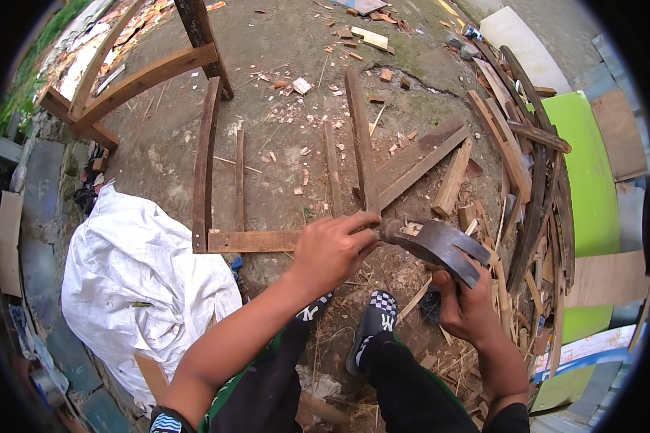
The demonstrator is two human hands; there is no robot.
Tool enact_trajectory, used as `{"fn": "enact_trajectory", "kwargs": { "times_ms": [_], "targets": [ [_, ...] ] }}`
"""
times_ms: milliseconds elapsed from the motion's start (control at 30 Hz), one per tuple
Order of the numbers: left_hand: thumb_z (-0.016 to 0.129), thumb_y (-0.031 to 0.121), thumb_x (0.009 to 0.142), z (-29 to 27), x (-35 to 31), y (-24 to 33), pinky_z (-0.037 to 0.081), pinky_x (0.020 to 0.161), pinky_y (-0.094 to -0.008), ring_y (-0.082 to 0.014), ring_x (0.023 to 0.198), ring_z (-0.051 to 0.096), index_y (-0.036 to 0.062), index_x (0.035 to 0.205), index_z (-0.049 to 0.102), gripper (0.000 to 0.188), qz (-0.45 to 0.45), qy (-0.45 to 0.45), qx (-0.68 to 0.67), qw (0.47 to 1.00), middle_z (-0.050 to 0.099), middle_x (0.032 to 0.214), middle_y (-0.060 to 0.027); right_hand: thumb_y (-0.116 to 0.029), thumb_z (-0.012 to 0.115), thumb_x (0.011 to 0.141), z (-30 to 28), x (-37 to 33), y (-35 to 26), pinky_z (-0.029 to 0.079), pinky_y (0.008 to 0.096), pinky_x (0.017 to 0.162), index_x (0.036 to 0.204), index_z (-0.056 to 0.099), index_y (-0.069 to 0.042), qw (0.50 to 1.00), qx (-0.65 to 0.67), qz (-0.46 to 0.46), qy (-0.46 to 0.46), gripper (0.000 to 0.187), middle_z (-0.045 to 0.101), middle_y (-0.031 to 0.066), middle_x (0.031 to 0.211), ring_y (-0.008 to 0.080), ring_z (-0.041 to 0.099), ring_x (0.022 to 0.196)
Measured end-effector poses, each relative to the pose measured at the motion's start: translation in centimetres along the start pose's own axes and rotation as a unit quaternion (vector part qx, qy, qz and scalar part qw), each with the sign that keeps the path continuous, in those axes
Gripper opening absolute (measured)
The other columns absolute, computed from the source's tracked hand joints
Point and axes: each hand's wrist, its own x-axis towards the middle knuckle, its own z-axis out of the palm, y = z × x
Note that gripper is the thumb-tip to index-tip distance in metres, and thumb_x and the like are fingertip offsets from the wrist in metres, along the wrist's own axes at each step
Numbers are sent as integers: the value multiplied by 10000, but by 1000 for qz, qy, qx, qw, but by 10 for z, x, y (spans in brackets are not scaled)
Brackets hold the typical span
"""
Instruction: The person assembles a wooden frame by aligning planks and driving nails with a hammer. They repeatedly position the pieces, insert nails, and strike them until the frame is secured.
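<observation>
My right hand (pixel 469 308) grips a claw hammer (pixel 440 249), its dark metal head raised at the corner of a wooden frame. The hammer's striking face is close to the fingertips of my left hand (pixel 331 249). That hand is at the frame's near right corner, over the end of the crosspiece (pixel 253 242), with thumb and fingers drawn together. Whatever they pinch is hidden. From the corners, a left wooden bar (pixel 205 162) and a right wooden bar (pixel 361 141) run away from me. Two thinner strips (pixel 240 180) stand between them.
A white cloth sack (pixel 141 267) lies at the left. At the far left stands another wooden frame (pixel 144 79). Lumber offcuts (pixel 534 195) are heaped along the right, beside a green panel (pixel 581 187). Wood chips litter the concrete ground (pixel 274 72).
</observation>
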Motion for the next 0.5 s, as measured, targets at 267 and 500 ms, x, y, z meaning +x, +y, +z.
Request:
{"fn": "enact_trajectory", "kwargs": {
  "times_ms": [267,500],
  "targets": [
    [815,152,809,0,1,-1,590,662,-380,-237,793,742,102,851,759,87,8,11,-7,1000,748,1148,6,55,664,852,4,-8,7,580,449,868,1202,659,40,999,-35,1,-9,350,670,279,1284,473,695,1048],
    [825,180,820,0,1,-4,597,663,-372,-237,798,750,106,882,775,109,7,2,-4,1000,746,1183,15,51,686,853,16,-18,17,573,454,824,1184,663,46,999,-29,45,-1,331,711,278,1087,475,700,947]
  ]
}}
